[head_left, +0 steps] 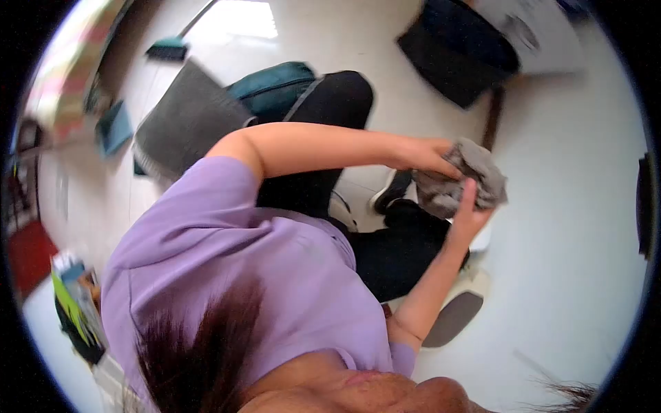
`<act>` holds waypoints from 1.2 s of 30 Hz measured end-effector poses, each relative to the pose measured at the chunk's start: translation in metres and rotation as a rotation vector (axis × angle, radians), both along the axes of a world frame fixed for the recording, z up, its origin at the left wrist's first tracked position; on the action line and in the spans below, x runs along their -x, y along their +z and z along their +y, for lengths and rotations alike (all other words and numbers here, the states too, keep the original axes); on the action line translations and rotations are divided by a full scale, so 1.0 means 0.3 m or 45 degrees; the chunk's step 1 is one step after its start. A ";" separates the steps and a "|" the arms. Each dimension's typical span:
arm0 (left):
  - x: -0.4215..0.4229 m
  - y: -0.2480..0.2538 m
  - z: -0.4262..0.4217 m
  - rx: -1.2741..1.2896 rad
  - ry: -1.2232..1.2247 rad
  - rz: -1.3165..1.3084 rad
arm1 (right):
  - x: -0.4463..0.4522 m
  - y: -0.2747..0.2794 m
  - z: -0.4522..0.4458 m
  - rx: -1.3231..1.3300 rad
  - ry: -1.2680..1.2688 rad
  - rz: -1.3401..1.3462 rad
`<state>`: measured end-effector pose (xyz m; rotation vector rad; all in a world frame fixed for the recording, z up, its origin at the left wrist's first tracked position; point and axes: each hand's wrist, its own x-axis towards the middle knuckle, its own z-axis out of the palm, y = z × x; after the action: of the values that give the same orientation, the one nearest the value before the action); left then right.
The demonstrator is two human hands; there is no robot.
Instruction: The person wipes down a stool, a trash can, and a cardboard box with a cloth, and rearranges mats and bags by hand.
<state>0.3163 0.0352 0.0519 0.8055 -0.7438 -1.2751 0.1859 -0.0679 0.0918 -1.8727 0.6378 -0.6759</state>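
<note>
A crumpled grey-brown cloth (441, 193) is bunched between my hands above the black-clad legs. My left hand (434, 157) reaches in from the left and presses its fingers into the cloth's upper side. From below, my right hand (471, 213) grips the lower side, with one finger lying over the folds. Both hands are closed on the cloth, and they nearly touch each other. Some fingertips are hidden in its folds.
A pale surface (564, 227) fills the right side. Dark fabric (461, 48) lies at the upper right. Around the left are a grey flat piece (193, 117), a teal bag (272, 89), a broom head (167, 48) and a dustpan (113, 129). A beige-and-grey object (454, 318) is below.
</note>
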 end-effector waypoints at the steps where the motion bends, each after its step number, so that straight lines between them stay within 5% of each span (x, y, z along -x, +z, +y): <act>1: -0.014 -0.025 0.030 0.055 0.087 0.080 | -0.039 -0.009 0.014 0.085 0.053 0.022; 5: 0.006 -0.075 0.116 0.083 0.223 -0.013 | -0.080 -0.068 -0.041 -0.077 -0.088 0.073; 7: -0.019 -0.063 0.109 0.082 0.251 -0.117 | -0.093 -0.003 -0.117 -0.273 -0.231 -0.193; 10: -0.092 -0.080 0.097 0.058 0.459 -0.432 | -0.039 0.085 -0.285 -0.104 -0.571 -0.319; 11: -0.127 -0.060 0.099 -0.008 0.534 -0.238 | -0.023 0.094 -0.312 0.053 -0.843 -0.257; 13: -0.191 -0.028 0.099 -0.083 0.626 -0.018 | 0.128 0.018 -0.460 0.527 -0.774 -0.118; 16: -0.218 -0.013 0.078 -0.099 0.695 -0.194 | 0.245 -0.089 -0.512 0.744 -0.942 -0.039; 20: -0.348 -0.041 0.080 -0.108 0.864 -0.303 | 0.504 -0.517 -0.599 0.672 -0.668 0.943; 22: -0.415 -0.037 0.127 -0.034 1.062 -0.394 | 0.529 -0.569 -0.545 0.663 -0.450 1.091; 25: -0.479 -0.061 0.253 -0.210 1.373 -0.687 | 0.495 -0.561 -0.519 0.632 -0.667 1.183; 31: -0.471 -0.094 0.461 -0.481 1.493 -0.642 | 0.521 -0.523 -0.530 0.594 -0.558 1.098; 36: -0.493 0.021 0.425 -0.307 1.533 -0.801 | 0.518 -0.405 -0.529 0.554 -0.716 1.061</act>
<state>0.4643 0.1627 0.0581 1.5558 -0.4173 0.0033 0.0304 -0.2266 -0.0297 -2.3970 1.7058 -0.3585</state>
